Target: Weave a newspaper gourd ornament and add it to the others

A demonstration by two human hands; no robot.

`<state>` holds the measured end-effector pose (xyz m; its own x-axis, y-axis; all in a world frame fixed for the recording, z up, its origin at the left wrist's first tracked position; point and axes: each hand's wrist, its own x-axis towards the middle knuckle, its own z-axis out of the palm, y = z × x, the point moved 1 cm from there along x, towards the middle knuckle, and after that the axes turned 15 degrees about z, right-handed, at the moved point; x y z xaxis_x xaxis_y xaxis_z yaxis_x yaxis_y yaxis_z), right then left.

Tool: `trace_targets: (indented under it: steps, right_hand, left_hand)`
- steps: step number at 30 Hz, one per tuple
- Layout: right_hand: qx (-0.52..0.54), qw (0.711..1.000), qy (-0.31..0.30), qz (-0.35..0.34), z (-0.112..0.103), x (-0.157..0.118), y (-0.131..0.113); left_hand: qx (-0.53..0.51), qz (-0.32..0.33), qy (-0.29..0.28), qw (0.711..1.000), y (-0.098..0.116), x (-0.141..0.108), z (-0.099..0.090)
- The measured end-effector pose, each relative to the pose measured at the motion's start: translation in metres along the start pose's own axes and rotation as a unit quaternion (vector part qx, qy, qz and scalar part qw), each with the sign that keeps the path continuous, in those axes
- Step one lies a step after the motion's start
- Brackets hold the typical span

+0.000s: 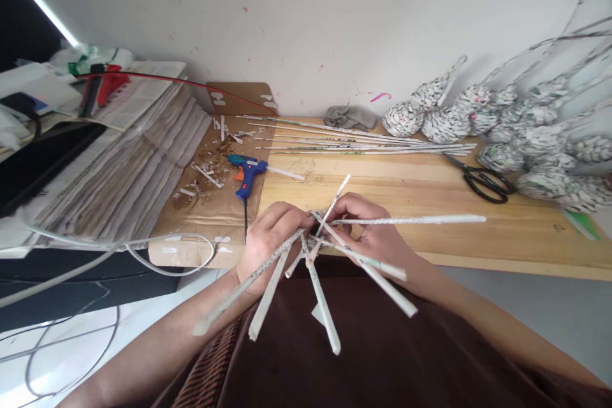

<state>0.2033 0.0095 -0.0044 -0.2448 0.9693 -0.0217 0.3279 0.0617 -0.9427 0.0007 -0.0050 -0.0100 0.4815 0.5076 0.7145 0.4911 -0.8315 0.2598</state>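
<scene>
A small woven paper piece (316, 217) with several rolled paper strips (321, 303) fanning out of it is held between my two hands, near the table's front edge. My left hand (275, 239) grips its left side with curled fingers. On the right side my right hand (363, 220) is closed round the weaving, thumb and fingers bent in; one long strip (430, 220) extends rightward past it. Parts of the fingertips and the middle of the weaving are hidden behind the strips.
A blue glue gun (248, 175) lies on stained cardboard (201, 210). Long paper rolls (354, 140) and black scissors (488, 185) lie behind the hands. Woven gourd shapes (447, 122) crowd the right. Stacked newspapers (138, 166) and a white cable (167, 237) occupy the left.
</scene>
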Motion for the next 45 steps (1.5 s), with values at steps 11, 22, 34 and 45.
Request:
trace_targets:
  steps: [11, 22, 34, 45]
  right_hand:
    - [0.127, 0.986, -0.009, 0.105, 0.013, 0.013, 0.003]
    - [0.279, 0.937, 0.021, 0.21, 0.016, 0.023, 0.002]
    - [0.144, 0.988, 0.017, 0.053, 0.009, 0.008, 0.004]
    - [-0.035, 0.993, 0.017, -0.111, -0.003, -0.003, 0.0]
  left_hand:
    - [-0.022, 0.031, -0.035, 0.999, 0.001, -0.002, -0.003]
    - [0.021, 0.074, -0.047, 0.996, 0.006, 0.002, -0.005]
    - [-0.025, 0.015, -0.011, 1.0, 0.0, -0.001, 0.001]
    - [-0.023, 0.001, -0.006, 1.0, 0.0, -0.001, 0.003]
